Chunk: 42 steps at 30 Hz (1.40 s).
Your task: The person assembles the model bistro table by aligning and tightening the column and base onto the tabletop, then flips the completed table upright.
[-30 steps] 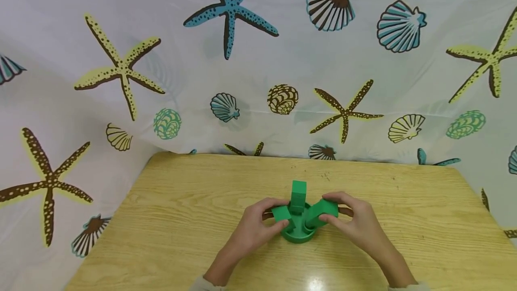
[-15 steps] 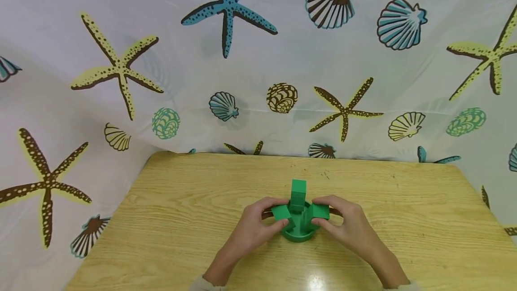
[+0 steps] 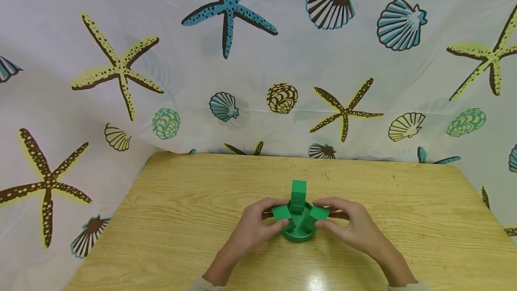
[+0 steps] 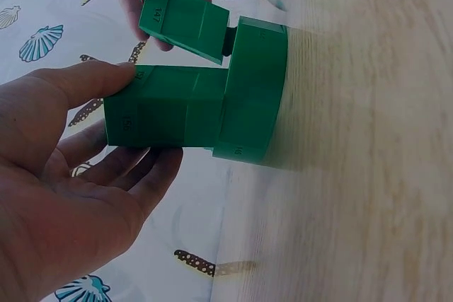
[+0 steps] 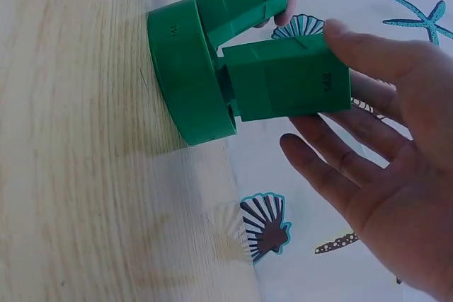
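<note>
A round green base (image 3: 298, 238) with a raised rim sits on the table, and green blocks stand up from it. My left hand (image 3: 256, 224) grips the left block (image 3: 281, 212) between thumb and fingers; in the left wrist view this block (image 4: 166, 107) meets the base's rim. With thumb and fingertips my right hand (image 3: 352, 224) holds the right block (image 3: 319, 213). The right wrist view shows that block (image 5: 283, 79) at the base with a narrow dark gap and a neck between them. A third block (image 3: 299, 188) rises at the back, untouched. Small numbers mark the parts.
The wooden table (image 3: 194, 196) extends around the base on all sides. A white curtain (image 3: 258, 75) printed with starfish and shells hangs behind it and along the sides.
My right hand has moved left and inward with the right block, which went from leaning outward to standing steeper over the base, then turned slightly. My left hand stays put.
</note>
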### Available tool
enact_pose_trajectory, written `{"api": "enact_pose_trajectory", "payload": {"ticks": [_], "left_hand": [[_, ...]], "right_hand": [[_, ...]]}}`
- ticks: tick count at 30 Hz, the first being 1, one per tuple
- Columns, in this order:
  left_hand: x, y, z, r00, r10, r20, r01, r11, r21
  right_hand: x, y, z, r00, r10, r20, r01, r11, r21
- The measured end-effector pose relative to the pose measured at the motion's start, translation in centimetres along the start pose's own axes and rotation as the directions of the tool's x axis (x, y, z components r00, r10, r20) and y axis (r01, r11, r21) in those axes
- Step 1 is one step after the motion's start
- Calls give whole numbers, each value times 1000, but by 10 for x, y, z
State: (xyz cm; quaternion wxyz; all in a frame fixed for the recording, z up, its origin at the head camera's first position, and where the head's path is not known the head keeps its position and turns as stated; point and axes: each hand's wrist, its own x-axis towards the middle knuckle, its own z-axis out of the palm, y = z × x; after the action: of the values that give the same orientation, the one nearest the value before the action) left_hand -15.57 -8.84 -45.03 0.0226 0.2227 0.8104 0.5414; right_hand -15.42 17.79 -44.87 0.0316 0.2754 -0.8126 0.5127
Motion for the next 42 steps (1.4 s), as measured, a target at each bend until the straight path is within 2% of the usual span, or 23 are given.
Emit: {"api": "enact_pose_trajectory", "payload": {"ticks": [12,23,29,33,38,42], "left_hand": [[-1,1,-1,1000,-10,7,10,1000,-6],[-2,0,-1,1000,-27,8,27,999,-22],[-1,0,-1,999,-36,8,36,999,-26],[-1,-1,-1,999,-38,12,38,999,-22],[0,-1,-1,999,-29,16,30,999,-18],[0,-1,0,1000,-23,15,23,1000,-6]], "right_hand": [[-4,2,-13,989,-20,143,9,997,77],[-2,3,-9,996,-1,89,-9,994,112],[1,-13,-3,998,-8,58,0,990,141],[2,-17,3,999,-19,37,15,996,90],[4,-4,11,997,-56,49,57,998,-12],[4,3,13,997,-64,48,65,997,-33]]}}
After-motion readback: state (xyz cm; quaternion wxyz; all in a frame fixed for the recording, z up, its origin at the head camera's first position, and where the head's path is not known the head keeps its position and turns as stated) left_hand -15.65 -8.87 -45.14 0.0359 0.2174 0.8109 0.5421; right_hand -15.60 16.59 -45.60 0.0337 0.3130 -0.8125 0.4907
